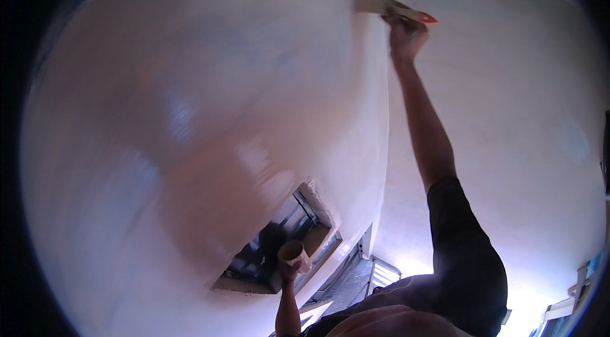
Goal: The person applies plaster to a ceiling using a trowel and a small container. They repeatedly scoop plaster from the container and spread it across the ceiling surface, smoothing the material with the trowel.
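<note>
My right arm is stretched high. The right hand point(408, 31) is closed around a paintbrush point(376, 5) with a pale, flat body and an orange handle end. The brush's left end is blurred and lies at the pale wall point(273, 76), close to the corner line; whether the bristles touch it I cannot tell. Lower down, my left hand point(290, 269) grips a pale round cup point(304, 259) from below. Its open mouth shows a brownish inside; the contents cannot be made out. The cup is in front of a dark wall opening.
A rectangular opening point(323, 205) with rough edges is set into the wall, with dark framing inside it. Another pale surface point(502, 95) meets the wall along a long edge beside my raised arm. Bright light and a slatted window point(384, 273) show lower right of the cup.
</note>
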{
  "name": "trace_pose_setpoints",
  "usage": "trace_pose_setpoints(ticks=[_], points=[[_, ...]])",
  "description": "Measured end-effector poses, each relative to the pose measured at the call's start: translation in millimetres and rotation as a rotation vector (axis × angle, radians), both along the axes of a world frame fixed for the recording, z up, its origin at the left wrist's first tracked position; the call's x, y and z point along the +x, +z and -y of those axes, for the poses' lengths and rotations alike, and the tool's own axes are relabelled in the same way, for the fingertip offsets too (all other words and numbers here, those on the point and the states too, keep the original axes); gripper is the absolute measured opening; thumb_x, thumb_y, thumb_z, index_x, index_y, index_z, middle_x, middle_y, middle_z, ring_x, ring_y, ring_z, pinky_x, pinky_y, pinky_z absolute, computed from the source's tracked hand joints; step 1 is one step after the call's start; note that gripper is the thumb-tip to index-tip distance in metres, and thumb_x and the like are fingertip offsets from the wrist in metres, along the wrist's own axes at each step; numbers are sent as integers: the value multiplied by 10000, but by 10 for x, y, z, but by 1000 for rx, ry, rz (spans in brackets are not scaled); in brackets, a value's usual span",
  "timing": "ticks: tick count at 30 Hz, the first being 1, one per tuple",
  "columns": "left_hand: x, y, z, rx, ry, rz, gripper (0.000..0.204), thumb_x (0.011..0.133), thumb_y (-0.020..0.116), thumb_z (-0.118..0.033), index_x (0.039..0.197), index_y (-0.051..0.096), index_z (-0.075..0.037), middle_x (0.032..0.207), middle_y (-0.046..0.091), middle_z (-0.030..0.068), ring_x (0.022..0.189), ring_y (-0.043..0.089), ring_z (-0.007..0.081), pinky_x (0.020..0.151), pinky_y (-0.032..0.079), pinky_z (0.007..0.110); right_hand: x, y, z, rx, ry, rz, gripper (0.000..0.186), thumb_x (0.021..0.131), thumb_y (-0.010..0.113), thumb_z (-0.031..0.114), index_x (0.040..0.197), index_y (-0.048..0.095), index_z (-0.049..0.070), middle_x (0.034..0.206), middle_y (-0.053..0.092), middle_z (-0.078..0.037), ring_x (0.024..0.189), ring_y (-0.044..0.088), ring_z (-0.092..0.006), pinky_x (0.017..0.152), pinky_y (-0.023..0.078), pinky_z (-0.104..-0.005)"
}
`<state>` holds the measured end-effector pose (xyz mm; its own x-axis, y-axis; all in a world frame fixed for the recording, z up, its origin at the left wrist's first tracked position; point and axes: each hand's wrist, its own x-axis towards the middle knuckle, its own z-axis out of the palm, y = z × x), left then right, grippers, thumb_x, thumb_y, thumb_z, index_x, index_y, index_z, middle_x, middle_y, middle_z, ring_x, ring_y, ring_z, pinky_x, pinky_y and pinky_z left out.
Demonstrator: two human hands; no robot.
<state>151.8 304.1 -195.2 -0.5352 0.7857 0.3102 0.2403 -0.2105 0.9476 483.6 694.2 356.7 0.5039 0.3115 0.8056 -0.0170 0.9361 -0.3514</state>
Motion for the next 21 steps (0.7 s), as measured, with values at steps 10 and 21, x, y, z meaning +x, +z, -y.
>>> trace_pose_setpoints(ticks=[10, 21], points=[[-81, 1, 63, -71, 19, -41, 721, 650, 844, -317, 1193, 496, 6, 1086, 583, 114, 987, 551, 230, 895, 431, 358, -1103, -190, 2000, 199, 627, 236, 292, 782, 646, -115, 1049, 591, -12, 1112, 622, -128, 1037, 621, -239, 876, 559, -340], [-54, -138, -147, -133, -41, -27, 739, 630, 851, -334, 1184, 512, 16, 1087, 599, 131, 997, 570, 236, 897, 440, 369, 187, 223, -114, 1, -467, -20, 155, 780, 652, 153, 871, 741, 65, 721, 703, -90, 601, 670, -163, 587, 525, -288]])
